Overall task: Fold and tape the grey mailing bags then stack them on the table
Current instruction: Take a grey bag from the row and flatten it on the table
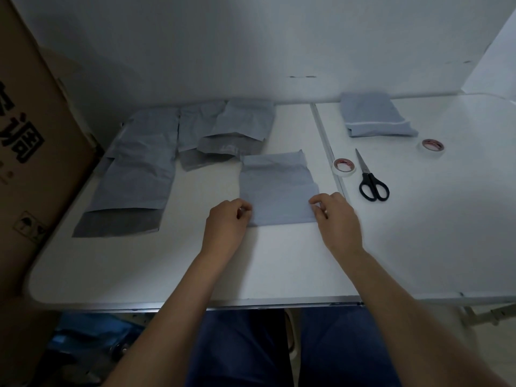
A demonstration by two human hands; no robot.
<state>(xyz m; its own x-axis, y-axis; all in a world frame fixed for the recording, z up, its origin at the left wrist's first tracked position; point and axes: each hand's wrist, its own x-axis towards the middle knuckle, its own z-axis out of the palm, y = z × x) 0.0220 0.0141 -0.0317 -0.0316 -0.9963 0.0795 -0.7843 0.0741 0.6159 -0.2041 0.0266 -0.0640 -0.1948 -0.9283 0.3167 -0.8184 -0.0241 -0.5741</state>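
On white table point(195, 263), L hand point(226, 219) & R hand point(335, 216) pinch side edges of crinkly grey rectangular folded bag point(276, 196).

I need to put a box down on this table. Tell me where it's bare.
Bare: the near strip of the table between the hands and the front edge, and the right half past the scissors. Crowded: the far left, covered by flat bags, and the middle, where both hands hold the folded bag beside a tape roll.
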